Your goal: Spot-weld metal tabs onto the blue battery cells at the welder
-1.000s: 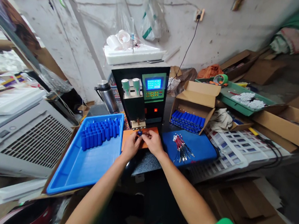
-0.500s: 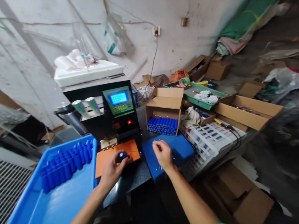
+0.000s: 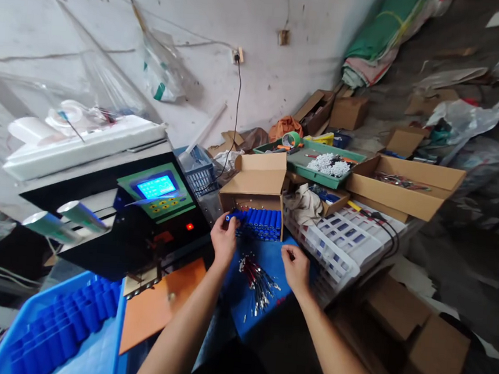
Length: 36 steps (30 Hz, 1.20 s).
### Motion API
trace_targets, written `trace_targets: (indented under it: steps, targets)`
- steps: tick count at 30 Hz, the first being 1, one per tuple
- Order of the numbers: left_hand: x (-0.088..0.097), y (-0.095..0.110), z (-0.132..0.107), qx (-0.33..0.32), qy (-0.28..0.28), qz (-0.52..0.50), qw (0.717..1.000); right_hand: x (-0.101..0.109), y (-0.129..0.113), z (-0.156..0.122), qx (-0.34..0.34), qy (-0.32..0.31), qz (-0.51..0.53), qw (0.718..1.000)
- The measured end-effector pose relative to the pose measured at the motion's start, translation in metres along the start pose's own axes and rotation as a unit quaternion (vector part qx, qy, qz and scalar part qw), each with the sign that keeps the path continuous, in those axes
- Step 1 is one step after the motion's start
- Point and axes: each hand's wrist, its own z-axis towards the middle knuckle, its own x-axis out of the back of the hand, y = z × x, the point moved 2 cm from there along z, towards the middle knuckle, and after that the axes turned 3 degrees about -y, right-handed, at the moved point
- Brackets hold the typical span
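My left hand (image 3: 224, 240) is at the left front corner of an open cardboard box (image 3: 255, 170). Its thumb and fingers are closed around a blue cylindrical battery cell (image 3: 230, 217). Rows of similar blue cells (image 3: 262, 220) lie stacked in the box. My right hand (image 3: 295, 269) is curled over the right part of a blue mat (image 3: 240, 320), fingertips pressed together; whatever they hold, if anything, is hidden. Between my hands, a bundle of thin red and black wires (image 3: 258, 284) with shiny tips lies on the mat.
A machine with a lit screen (image 3: 157, 187) stands left, with an orange board (image 3: 150, 318) before it. Below it, a blue tray (image 3: 23, 318) holds standing blue cells. To the right are a white plastic crate (image 3: 336, 241), a green tray (image 3: 312, 173) and another cardboard box (image 3: 406, 195).
My left hand has gone from over the orange board to the cell box. My right hand has shifted off the wires, which are now uncovered. The view has turned and moved closer.
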Motion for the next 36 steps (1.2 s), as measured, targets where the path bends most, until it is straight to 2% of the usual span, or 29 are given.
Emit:
trace_targets:
  steps: [4,8,14,18,21,24,26,28,30,32,36]
  targets:
    - [-0.018,-0.016,0.013,0.026,0.052,-0.043,0.997,0.002,-0.002,0.001,0.006,0.006,-0.011,1.0]
    - [-0.02,-0.031,0.015,0.021,0.091,0.045,0.995,0.003,-0.002,0.001,0.006,0.009,-0.005,1.0]
    - [-0.011,-0.036,0.02,-0.048,0.022,0.225,0.973,0.003,-0.003,0.0,0.004,0.006,-0.002,1.0]
    - [-0.008,-0.035,0.02,-0.045,-0.006,0.235,0.971,0.003,-0.003,0.001,0.009,0.007,-0.003,1.0]
    - [-0.001,-0.034,0.014,-0.028,0.033,0.202,0.978,0.003,-0.002,0.001,0.006,0.006,-0.006,1.0]
    - [0.007,-0.026,0.004,-0.078,0.084,0.221,0.968,0.002,-0.002,0.001,0.006,0.004,-0.008,1.0]
    - [0.007,-0.022,-0.001,-0.14,0.043,0.263,0.954,0.002,-0.002,0.001,0.011,0.004,-0.01,1.0]
    - [0.002,-0.021,-0.004,-0.189,-0.045,0.298,0.935,0.002,-0.003,0.0,0.013,0.004,-0.014,1.0]
    - [-0.004,-0.024,-0.005,-0.205,-0.111,0.312,0.921,0.002,-0.004,0.0,0.013,0.003,-0.018,1.0]
    - [-0.007,-0.03,-0.003,-0.18,-0.125,0.311,0.925,0.002,-0.004,0.0,0.017,0.002,-0.023,1.0]
    - [-0.004,-0.035,0.009,-0.084,-0.108,0.301,0.944,0.0,0.0,0.0,0.025,-0.001,-0.036,0.999]
